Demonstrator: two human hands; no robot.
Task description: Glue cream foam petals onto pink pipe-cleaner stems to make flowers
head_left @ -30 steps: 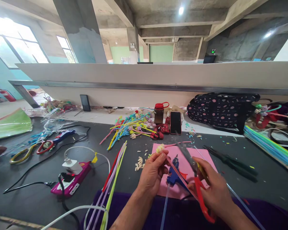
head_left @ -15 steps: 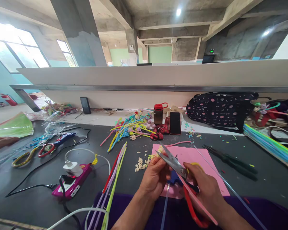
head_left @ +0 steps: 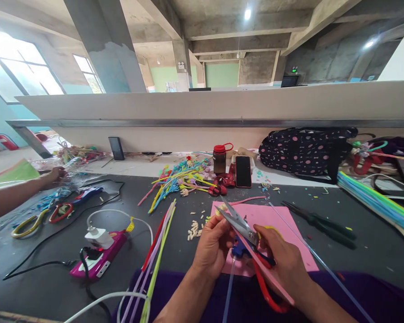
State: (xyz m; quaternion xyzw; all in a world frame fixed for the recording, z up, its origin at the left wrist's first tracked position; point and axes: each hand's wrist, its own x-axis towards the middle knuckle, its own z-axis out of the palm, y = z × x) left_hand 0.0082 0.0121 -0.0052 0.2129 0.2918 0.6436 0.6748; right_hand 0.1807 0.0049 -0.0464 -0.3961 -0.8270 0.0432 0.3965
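My right hand [head_left: 284, 253] is wrapped round scissors [head_left: 239, 224] with red handles, their blades a little apart and pointing up-left. Between the fingertips of my left hand [head_left: 213, 242] is a small pale-yellow fuzzy piece [head_left: 221, 208], close to the blade tips. A pink pipe cleaner [head_left: 271, 279] slants from beside the blades down past my right hand; its upper end is hidden. Beneath the hands, a blue glue gun [head_left: 239, 247] with a clear glue stick [head_left: 229, 287] lies partly covered on a pink sheet [head_left: 289, 220]. Pale cut bits [head_left: 193, 231] lie left of the sheet.
Loose pipe cleaners [head_left: 161, 251] and a magenta power strip [head_left: 103, 260] lie to the left. Dark pliers [head_left: 323, 224] lie right. Behind are coloured stems [head_left: 185, 177], a bottle [head_left: 219, 161], a phone [head_left: 243, 172] and a bag [head_left: 306, 152]. Another person's arm [head_left: 20, 193] reaches in at far left.
The other person's arm has reached farther in, over the plastic wrap at the left. My hands and the scissors stay nearly in place, while the whole view shifts slightly.
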